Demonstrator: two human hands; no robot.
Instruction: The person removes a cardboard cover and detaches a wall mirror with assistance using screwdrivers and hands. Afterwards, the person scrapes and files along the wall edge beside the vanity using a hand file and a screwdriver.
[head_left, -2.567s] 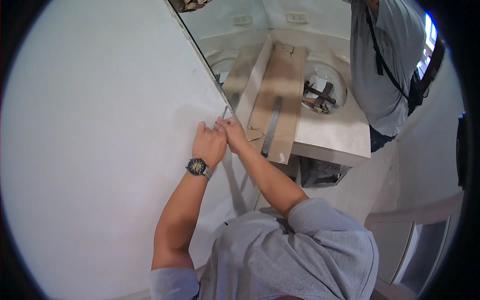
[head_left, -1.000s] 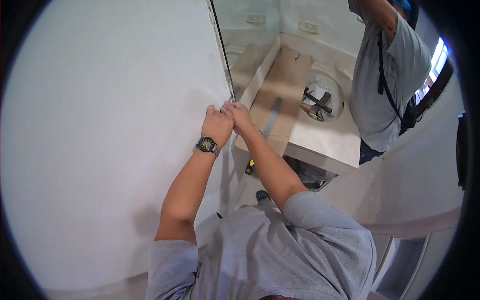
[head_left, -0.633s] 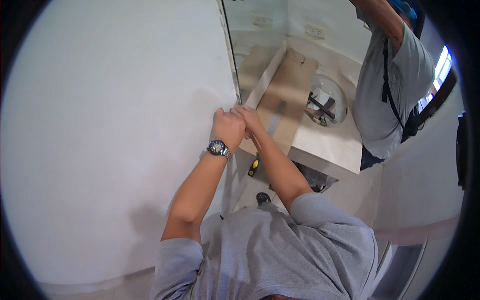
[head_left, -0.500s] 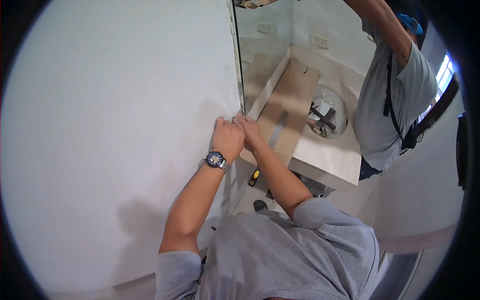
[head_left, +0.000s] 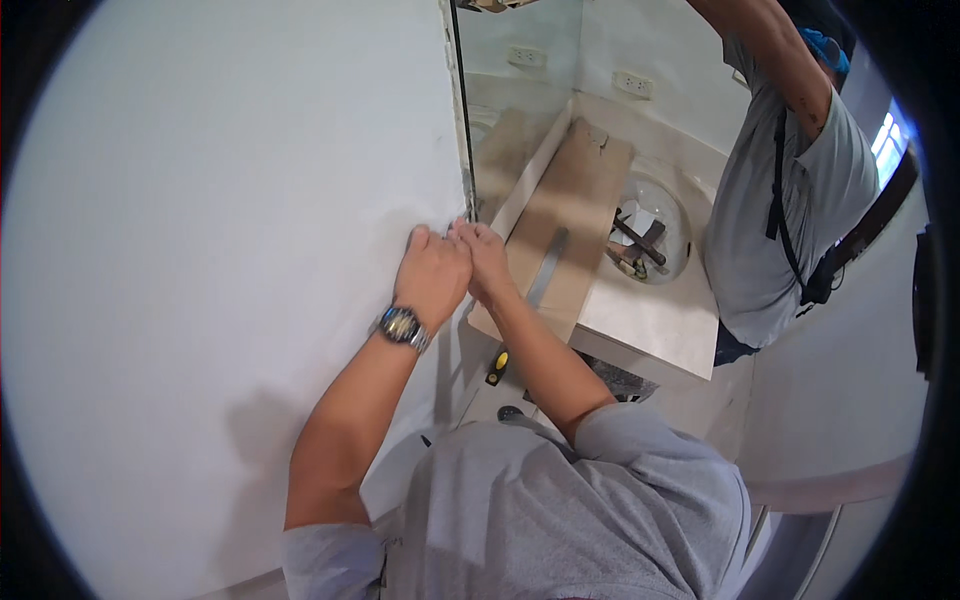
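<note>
Both my hands meet at the wall's edge, by the bottom end of the dark-edged mirror panel. My left hand, with a metal wristwatch above it, is closed, its fingers bent against the white wall. Pressed close beside it, my right hand is closed too, thumb and fingertips pinched together at the corner. Whatever lies between the fingers is too small or hidden to make out. Below my right hand a brown board spans the counter, with a flat grey metal strip on it.
A round basin holds a hammer and other tools. The pale counter juts out on the right. Another person stands beyond it, one arm raised. A yellow-and-black handle shows below my right forearm.
My hands and forearms sit slightly further left and higher in view, still together at the mirror's lower corner. The whole scene has shifted a little left. The other person stays in about the same place.
</note>
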